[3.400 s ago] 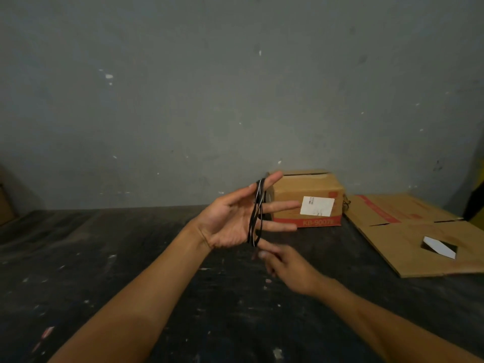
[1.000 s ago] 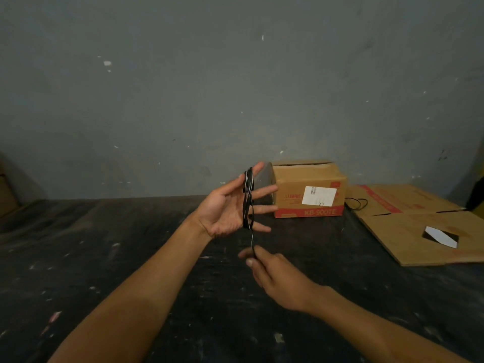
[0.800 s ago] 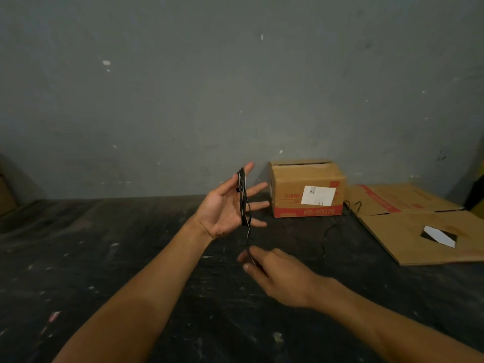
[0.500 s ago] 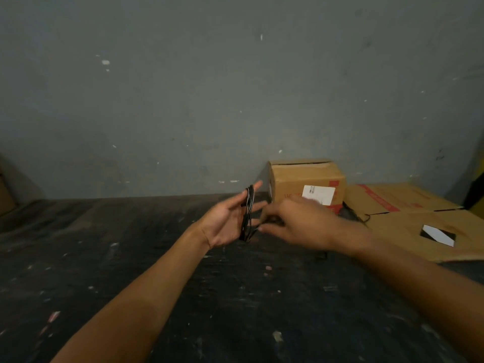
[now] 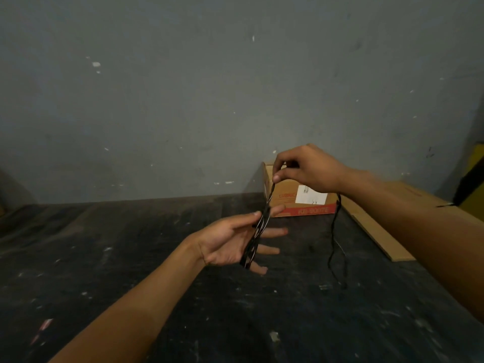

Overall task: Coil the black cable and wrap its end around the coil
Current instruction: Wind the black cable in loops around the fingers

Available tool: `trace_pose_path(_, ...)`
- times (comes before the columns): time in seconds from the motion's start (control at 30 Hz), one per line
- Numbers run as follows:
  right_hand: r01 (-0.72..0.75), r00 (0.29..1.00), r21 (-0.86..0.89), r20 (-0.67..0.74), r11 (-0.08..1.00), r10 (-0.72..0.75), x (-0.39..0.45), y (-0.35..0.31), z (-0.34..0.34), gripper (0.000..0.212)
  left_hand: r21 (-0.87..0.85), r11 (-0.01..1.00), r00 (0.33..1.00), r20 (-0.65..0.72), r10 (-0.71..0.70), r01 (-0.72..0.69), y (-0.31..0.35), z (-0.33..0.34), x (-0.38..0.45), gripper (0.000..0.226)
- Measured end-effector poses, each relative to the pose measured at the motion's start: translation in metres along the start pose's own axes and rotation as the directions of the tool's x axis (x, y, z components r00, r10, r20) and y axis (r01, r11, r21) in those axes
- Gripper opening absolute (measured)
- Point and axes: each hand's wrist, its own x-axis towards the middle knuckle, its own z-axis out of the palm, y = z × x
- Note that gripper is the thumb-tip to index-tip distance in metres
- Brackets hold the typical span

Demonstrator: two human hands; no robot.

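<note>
Left hand: the left hand [image 5: 230,238] is held palm up above the bench [image 5: 131,258], fingers spread wide and pointing right; the thumb presses down on the top of the coil.
Coil: the black cable [image 5: 258,234] is wound in several loops around the left fingers, standing as a narrow upright band across them.
Right hand: the right hand [image 5: 307,169] is raised above and right of the left, thumb and forefinger closed tight on a strand of the cable that runs taut up from the coil.
Loose end: behind the right wrist the rest of the cable [image 5: 335,239] hangs down in a slack loop toward the bench.
Box: a cardboard box [image 5: 288,200] stands at the wall, with a red lower band and a white label [image 5: 313,196].
Writing: red print reads partly "LUBRI"; white letters on the band are too blurred to read surely.
Flat cardboard: a flattened sheet [image 5: 377,231] lies right of the box.
</note>
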Motion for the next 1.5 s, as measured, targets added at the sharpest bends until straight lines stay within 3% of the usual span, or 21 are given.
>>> trace_pose_path(0.27, -0.055, 0.997, 0.326, -0.038, 0.944, 0.071, -0.014, 0.04, 0.052, 0.015, -0.035, 0.994, 0.97, 0.216, 0.112, -0.107, 0.018, 0.012, -0.005, 0.056)
trace_pose_path(0.4, -0.184, 0.981, 0.525, 0.045, 0.831, 0.189, -0.043, 0.051, 0.103, 0.024, -0.039, 0.981, 0.948, 0.255, 0.193, -0.189, 0.036, 0.016, -0.007, 0.052)
trace_pose_path(0.57, -0.287, 0.958, 0.604, 0.192, 0.744, 0.213, -0.066, 0.034, 0.153, 0.028, -0.036, 0.975, 0.95, 0.224, 0.22, -0.217, 0.045, 0.014, -0.005, 0.049)
trace_pose_path(0.77, -0.287, 0.924, 0.616, 0.38, 0.734, 0.042, -0.085, -0.007, 0.173, 0.027, -0.046, 0.974, 0.963, 0.147, 0.228, -0.224, 0.049, 0.004, -0.001, 0.049)
trace_pose_path(1.0, -0.183, 0.859, 0.524, 0.497, 0.832, -0.124, -0.088, -0.041, 0.136, 0.031, -0.04, 0.979, 0.978, 0.036, 0.203, -0.202, 0.038, -0.012, 0.002, 0.053)
trace_pose_path(1.27, -0.071, 0.853, 0.426, 0.494, 0.902, -0.166, -0.073, -0.049, 0.077, 0.034, -0.01, 0.989, 0.985, -0.099, 0.145, -0.146, 0.026, -0.02, 0.007, 0.052)
trace_pose_path(1.43, 0.043, 0.897, 0.279, 0.413, 0.959, -0.16, -0.051, -0.044, 0.039, 0.017, -0.021, 0.993, 0.993, -0.029, 0.113, -0.113, 0.016, -0.02, 0.007, 0.051)
trace_pose_path(1.5, 0.076, 0.917, 0.206, 0.369, 0.976, -0.15, -0.041, -0.041, 0.025, 0.017, 0.01, 0.997, 0.994, -0.067, 0.081, -0.08, 0.013, -0.016, 0.007, 0.053)
